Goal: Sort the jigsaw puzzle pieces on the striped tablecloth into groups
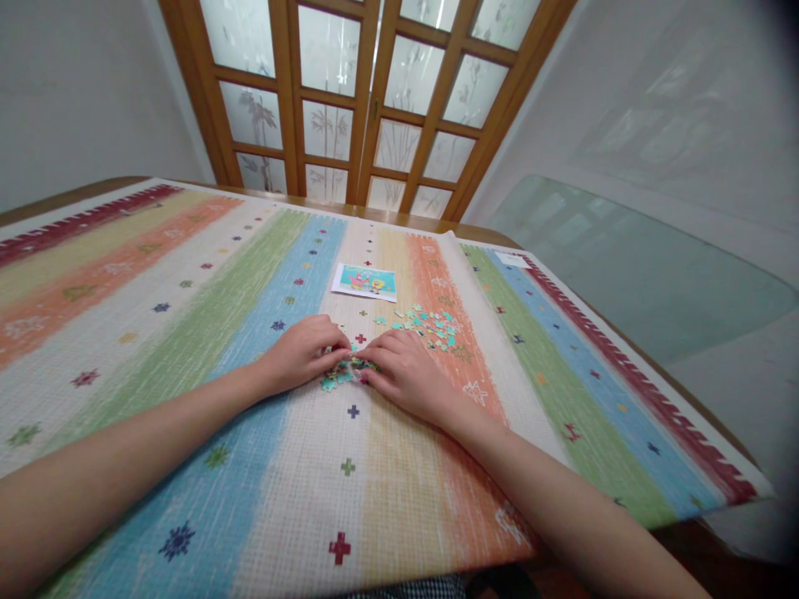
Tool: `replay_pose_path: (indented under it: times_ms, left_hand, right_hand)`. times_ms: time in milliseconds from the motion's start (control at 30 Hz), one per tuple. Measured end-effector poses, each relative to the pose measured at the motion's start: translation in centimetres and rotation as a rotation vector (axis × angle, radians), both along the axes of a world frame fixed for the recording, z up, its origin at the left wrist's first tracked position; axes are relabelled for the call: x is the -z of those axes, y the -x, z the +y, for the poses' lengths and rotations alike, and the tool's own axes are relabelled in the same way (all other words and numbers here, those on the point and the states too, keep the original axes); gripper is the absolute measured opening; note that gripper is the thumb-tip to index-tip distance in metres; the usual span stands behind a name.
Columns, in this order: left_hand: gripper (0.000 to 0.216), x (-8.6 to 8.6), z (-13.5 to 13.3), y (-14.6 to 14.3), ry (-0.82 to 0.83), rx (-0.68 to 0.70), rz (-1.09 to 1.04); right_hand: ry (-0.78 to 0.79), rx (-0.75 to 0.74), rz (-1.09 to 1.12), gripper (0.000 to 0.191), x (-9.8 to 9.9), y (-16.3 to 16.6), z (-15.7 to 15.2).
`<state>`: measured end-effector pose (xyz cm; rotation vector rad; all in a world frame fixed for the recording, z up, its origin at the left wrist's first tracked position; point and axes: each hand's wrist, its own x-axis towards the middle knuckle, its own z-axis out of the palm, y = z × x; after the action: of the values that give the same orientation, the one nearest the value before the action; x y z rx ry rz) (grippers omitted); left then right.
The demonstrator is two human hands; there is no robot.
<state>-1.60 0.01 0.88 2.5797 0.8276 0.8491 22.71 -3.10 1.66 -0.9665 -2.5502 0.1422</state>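
Note:
My left hand [303, 353] and my right hand [405, 370] rest on the striped mat [262, 466], fingertips meeting over a small cluster of joined puzzle pieces [342, 374]. Both hands have fingers curled and pressed down on those teal pieces. A scatter of loose puzzle pieces [430, 326] lies just beyond my right hand. Farther back lies a small reference picture card [365, 281] with a cartoon print.
The colourful striped mat covers a wooden table [399, 218]. A wooden-framed glass door [362, 91] stands behind the table. A glass panel [624, 266] leans against the wall at the right. The mat's right edge ends near the table rim.

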Motion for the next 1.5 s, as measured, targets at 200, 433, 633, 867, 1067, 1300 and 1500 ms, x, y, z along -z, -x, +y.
replay_pose_path:
  times_ms: [200, 433, 633, 867, 1067, 1300, 1500]
  left_hand:
    - [0.022, -0.6, -1.3, -0.9, 0.194, -0.037, -0.123]
    - [0.019, -0.7, -1.7, -1.0, 0.234, -0.023, -0.143]
    - [0.023, -0.5, -0.7, -0.1, 0.045, -0.146, -0.181]
    - [0.022, -0.1, -0.2, 0.1, 0.028, -0.183, -0.196]
    - [0.023, -0.1, -0.2, 0.0, 0.019, -0.187, -0.186]
    - [0.024, -0.3, -0.1, 0.1, 0.013, -0.195, -0.178]
    - [0.023, -0.4, 0.3, 0.6, 0.004, -0.225, -0.169]
  right_hand:
    - [0.121, 0.080, 0.178, 0.009, -0.2, 0.8, -0.4]
    - [0.185, 0.117, 0.348, 0.005, -0.1, 0.9, -0.2]
    - [-0.090, 0.369, 0.201, 0.011, -0.5, -4.6, 3.5]
    - [-0.289, 0.662, -0.140, 0.023, 0.6, -11.0, 8.0]
    - [-0.354, 0.661, -0.256, 0.029, 1.8, -10.0, 9.4]
    - [-0.208, 0.666, -0.221, 0.025, 2.4, -9.6, 9.2]
    - [-0.155, 0.678, -0.178, 0.028, 2.4, -9.7, 9.1]
